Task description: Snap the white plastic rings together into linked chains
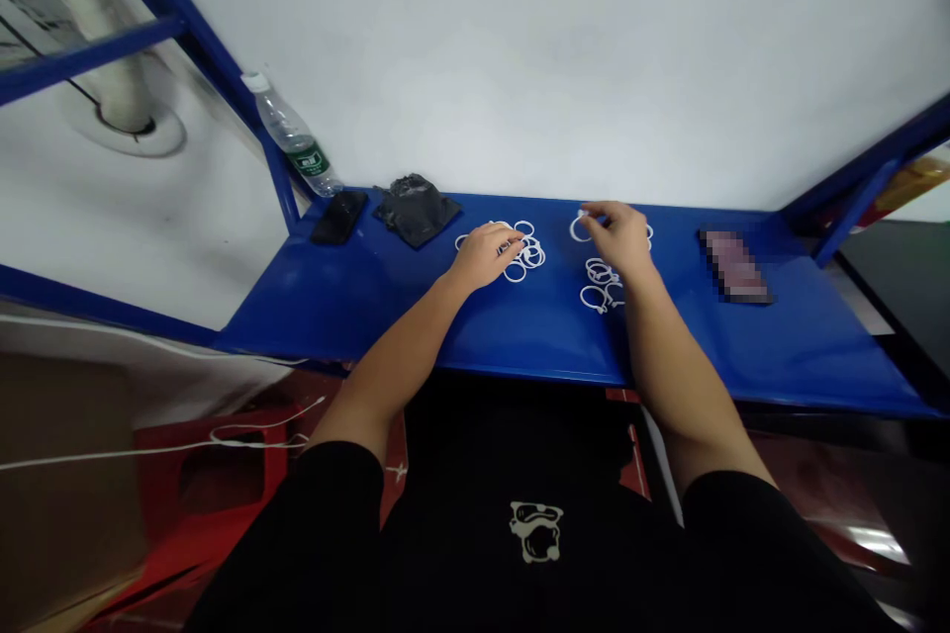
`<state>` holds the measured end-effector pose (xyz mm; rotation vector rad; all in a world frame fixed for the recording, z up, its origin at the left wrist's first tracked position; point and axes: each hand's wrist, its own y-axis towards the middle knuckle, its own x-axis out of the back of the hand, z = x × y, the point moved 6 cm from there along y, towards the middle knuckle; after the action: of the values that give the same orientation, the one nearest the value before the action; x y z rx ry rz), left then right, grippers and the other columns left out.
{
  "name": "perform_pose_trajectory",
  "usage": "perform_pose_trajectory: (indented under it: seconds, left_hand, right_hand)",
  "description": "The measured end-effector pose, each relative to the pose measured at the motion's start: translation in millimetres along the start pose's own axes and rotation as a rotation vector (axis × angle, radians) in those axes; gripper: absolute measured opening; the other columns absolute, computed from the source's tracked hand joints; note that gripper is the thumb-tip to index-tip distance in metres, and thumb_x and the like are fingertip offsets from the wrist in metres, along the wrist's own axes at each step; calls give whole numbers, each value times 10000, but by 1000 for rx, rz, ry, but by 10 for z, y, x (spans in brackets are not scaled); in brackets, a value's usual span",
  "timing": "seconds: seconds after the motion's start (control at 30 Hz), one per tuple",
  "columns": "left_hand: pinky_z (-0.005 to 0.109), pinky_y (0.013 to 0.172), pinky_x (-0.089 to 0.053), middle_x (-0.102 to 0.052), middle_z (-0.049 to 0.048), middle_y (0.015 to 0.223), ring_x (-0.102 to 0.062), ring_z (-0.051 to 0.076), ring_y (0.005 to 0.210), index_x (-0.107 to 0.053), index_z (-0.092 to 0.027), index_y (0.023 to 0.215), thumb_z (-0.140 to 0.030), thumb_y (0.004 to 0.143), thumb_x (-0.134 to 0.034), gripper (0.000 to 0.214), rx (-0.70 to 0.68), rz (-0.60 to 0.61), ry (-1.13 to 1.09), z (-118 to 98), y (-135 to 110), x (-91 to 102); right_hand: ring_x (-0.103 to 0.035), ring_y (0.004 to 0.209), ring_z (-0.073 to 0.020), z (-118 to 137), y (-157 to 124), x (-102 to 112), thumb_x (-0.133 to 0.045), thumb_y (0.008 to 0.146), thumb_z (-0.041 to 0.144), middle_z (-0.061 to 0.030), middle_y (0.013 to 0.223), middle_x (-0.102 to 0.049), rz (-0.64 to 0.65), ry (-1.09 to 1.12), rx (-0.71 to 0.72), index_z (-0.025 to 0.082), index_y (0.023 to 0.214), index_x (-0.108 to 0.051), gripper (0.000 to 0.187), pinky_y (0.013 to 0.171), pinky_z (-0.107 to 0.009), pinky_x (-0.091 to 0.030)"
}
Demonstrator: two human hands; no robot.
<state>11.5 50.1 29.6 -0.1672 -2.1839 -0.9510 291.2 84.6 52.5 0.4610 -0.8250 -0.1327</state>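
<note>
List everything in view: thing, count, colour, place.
shelf: one, blue, across the middle
rings: many, white, two piles mid-shelf
bottle: one, clear, green label, leaning at back left
phone: one, black, back left, by bottle
pouch: one, black, right of phone
blurred item: one, right end of shelf
crate: one, red, below left
cord: one, white, over crate
left hand: on left pile
right hand: fingertips at a ring, right pile

left hand (486,252) resting on pile of white rings (525,255), frame centre | right hand (619,235) pinching one ring (580,227), more rings (600,285) below it | blue shelf (520,336) | bottle (293,136) upper left
</note>
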Motion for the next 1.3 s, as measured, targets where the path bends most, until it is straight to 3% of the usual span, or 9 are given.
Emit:
perform_pose_trajectory:
  seconds: [0.13, 0.23, 0.5, 0.67, 0.83, 1.1, 1.2, 1.3]
  left_hand:
    - [430, 1009, -632, -857, 83, 1113, -795, 233, 1038, -850, -231, 1216, -331, 1152, -697, 194, -44, -26, -15, -20, -4, 22]
    - [412, 959, -637, -855, 76, 1083, -798, 229, 1015, -852, -231, 1166, -325, 1158, -678, 198, -84, -40, -19, -46, -9, 32]
    - [395, 906, -646, -856, 70, 1008, -802, 217, 943, -860, -226, 1084, -320, 1125, -730, 166, -192, -132, -63, -132, -27, 45]
    - [390, 887, -639, -845, 55, 956, -790, 207, 898, -854, -234, 1017, -303, 1112, -734, 167, -169, -130, -50, -105, -25, 35]
    - [381, 879, -628, -841, 59, 953, -785, 207, 908, -845, -227, 1029, -269, 1103, -731, 143, -169, -134, -45, -97, -32, 58]
    - [353, 807, -587, -800, 27, 839, -745, 185, 800, -788, -228, 879, -254, 1100, -707, 236, -179, -142, 18, -134, -39, 34]
    - [361, 804, -566, -806, 26, 847, -741, 190, 802, -800, -232, 908, -259, 1096, -714, 209, -175, -137, 69, -108, -35, 33]
    - [382, 822, -546, -827, 38, 889, -748, 209, 843, -817, -239, 937, -277, 1098, -724, 190, -116, -138, 143, -28, -26, 65]
  right_hand:
    - [-721, 904, -240, 644, -222, -332, -715, 1039, 328, -69, 1094, -822, 123, 203, 288, 316, 1173, -882, 214, 862, -457, -611]
    - [-716, 920, -232, 845, -342, -477, -690, 1051, 267, -70, 1126, -807, 162, 254, 364, 309, 1160, -868, 213, 822, -417, -593]
    - [-708, 824, -216, 821, -366, -506, -696, 1033, 301, -59, 997, -820, 138, 285, 322, 269, 1120, -862, 190, 799, -379, -589]
    - [-736, 803, -216, 820, -386, -542, -687, 1024, 335, -54, 958, -853, 172, 297, 258, 240, 1114, -865, 221, 772, -360, -587]
    - [-763, 829, -226, 843, -387, -511, -663, 1044, 370, -56, 994, -875, 194, 309, 296, 251, 1118, -881, 259, 792, -372, -589]
    - [-782, 864, -246, 867, -402, -527, -652, 1035, 321, -65, 983, -875, 195, 271, 289, 240, 1060, -863, 227, 820, -380, -602]
    - [-793, 904, -256, 861, -370, -515, -640, 1039, 312, -69, 1028, -877, 233, 199, 294, 250, 1119, -868, 249, 858, -401, -607]
    - [-797, 963, -276, 690, -247, -401, -656, 1024, 319, -81, 1117, -878, 221, 47, 245, 263, 1227, -866, 297, 917, -446, -618]
